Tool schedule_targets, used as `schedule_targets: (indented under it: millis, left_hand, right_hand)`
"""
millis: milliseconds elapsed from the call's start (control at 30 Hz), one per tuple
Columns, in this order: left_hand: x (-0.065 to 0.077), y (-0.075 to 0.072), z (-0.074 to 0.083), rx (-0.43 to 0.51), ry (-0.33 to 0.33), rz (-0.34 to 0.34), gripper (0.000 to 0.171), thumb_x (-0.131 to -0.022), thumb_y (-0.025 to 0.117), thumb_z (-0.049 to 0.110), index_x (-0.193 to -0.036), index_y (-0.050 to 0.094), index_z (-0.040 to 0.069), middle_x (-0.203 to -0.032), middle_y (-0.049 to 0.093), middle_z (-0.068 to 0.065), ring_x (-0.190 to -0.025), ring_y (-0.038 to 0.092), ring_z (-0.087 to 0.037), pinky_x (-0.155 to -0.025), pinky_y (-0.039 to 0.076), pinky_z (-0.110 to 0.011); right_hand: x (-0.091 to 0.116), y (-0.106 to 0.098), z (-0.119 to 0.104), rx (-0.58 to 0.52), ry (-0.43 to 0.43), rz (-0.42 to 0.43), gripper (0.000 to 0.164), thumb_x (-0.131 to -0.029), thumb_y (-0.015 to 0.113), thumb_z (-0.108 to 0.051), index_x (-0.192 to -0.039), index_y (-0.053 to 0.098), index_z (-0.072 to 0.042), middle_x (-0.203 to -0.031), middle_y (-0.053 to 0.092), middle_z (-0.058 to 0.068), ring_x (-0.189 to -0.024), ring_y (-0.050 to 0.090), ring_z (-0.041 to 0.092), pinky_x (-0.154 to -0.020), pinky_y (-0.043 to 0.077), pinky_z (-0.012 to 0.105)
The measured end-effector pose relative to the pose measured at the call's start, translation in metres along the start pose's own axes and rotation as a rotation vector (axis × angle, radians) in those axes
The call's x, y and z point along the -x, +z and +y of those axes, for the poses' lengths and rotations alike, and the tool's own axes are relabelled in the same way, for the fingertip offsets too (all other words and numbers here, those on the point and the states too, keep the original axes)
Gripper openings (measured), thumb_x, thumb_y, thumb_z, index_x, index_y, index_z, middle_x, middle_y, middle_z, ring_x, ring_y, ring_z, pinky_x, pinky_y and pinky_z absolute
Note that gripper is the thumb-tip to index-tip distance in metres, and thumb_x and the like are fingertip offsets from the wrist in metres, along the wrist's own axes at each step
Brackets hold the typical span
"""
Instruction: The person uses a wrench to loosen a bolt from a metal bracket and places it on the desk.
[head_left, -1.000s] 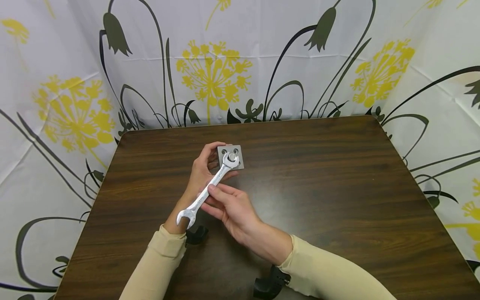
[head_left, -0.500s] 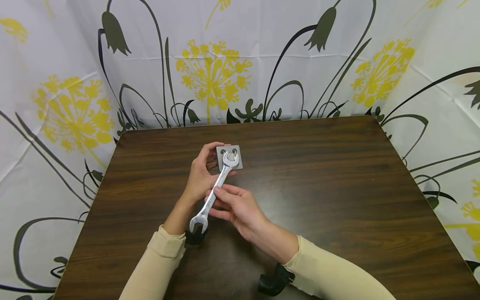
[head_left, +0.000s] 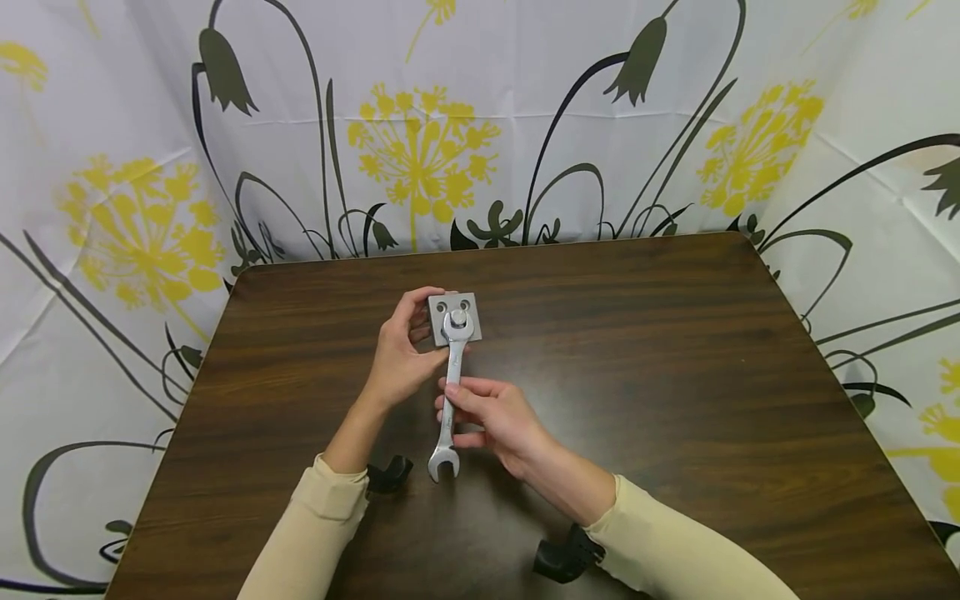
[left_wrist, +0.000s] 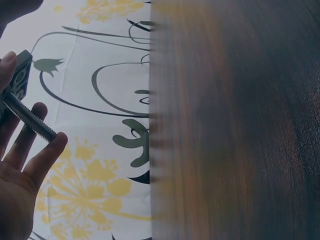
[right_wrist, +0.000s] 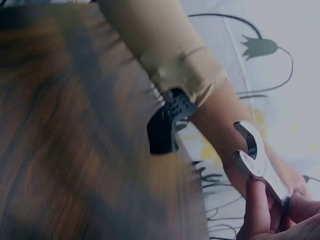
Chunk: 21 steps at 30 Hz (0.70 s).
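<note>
My left hand point(head_left: 405, 354) grips a square grey metal block point(head_left: 468, 337) with holes in its face, above the table. A bolt point(head_left: 458, 317) sits in the block; in the left wrist view its threaded shank point(left_wrist: 31, 119) sticks out of the back, its end by a fingertip. My right hand point(head_left: 502, 421) pinches the handle of a silver open-end wrench point(head_left: 453, 375) between thumb and fingers. One end of the wrench is around the bolt head; the free end point(right_wrist: 252, 150) points toward the person, as the right wrist view also shows.
A dark wood-grain table point(head_left: 675, 358) lies under both hands. Behind it hangs a white curtain point(head_left: 480, 50) with yellow and green flowers. Black wrist cameras point(head_left: 390, 475) sit below the cuffs of the cream sleeves point(head_left: 675, 533).
The wrench's free end has swung rightward around the bolt, from pointing lower left to pointing nearly straight down in view. My right hand moved right with it; the block shifted slightly left.
</note>
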<state>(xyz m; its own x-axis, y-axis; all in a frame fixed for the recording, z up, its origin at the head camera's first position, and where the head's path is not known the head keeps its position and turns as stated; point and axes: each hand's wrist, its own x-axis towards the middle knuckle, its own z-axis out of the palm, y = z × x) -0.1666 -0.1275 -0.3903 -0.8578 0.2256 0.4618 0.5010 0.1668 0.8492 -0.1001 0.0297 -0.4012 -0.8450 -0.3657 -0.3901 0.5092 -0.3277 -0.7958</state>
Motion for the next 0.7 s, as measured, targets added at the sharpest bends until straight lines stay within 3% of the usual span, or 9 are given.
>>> schedule_targets:
  millis: [333, 533, 700]
  left_hand:
    - [0.0, -0.002, 0.001, -0.012, -0.005, 0.0, 0.067, -0.069, 0.077, -0.02, -0.129, 0.047, -0.008, -0.125, 0.061, -0.021, -0.106, 0.063, -0.027, -0.084, 0.056, -0.042]
    - [-0.001, -0.003, 0.004, -0.032, -0.006, -0.001, 0.068, -0.07, 0.08, -0.015, -0.129, 0.047, -0.008, -0.124, 0.062, -0.021, -0.104, 0.063, -0.025, -0.083, 0.056, -0.036]
    - [-0.002, -0.004, 0.007, -0.063, -0.029, 0.009, 0.071, -0.069, 0.084, -0.01, -0.13, 0.048, -0.005, -0.117, 0.064, -0.017, -0.099, 0.063, -0.021, -0.08, 0.056, -0.031]
  right_hand:
    - [-0.001, -0.019, -0.009, 0.21, 0.015, -0.001, 0.038, -0.099, 0.061, -0.029, -0.129, 0.065, -0.007, -0.089, 0.071, 0.004, -0.076, 0.069, 0.013, -0.059, 0.056, 0.026]
    - [-0.003, -0.032, -0.019, 0.342, -0.046, 0.046, 0.038, -0.098, 0.062, -0.027, -0.127, 0.065, -0.003, -0.077, 0.069, 0.003, -0.067, 0.067, 0.013, -0.054, 0.05, 0.026]
    - [-0.006, -0.042, -0.031, 0.407, -0.103, 0.079, 0.031, -0.094, 0.068, -0.022, -0.114, 0.07, 0.002, -0.076, 0.071, 0.009, -0.063, 0.066, 0.015, -0.056, 0.053, 0.027]
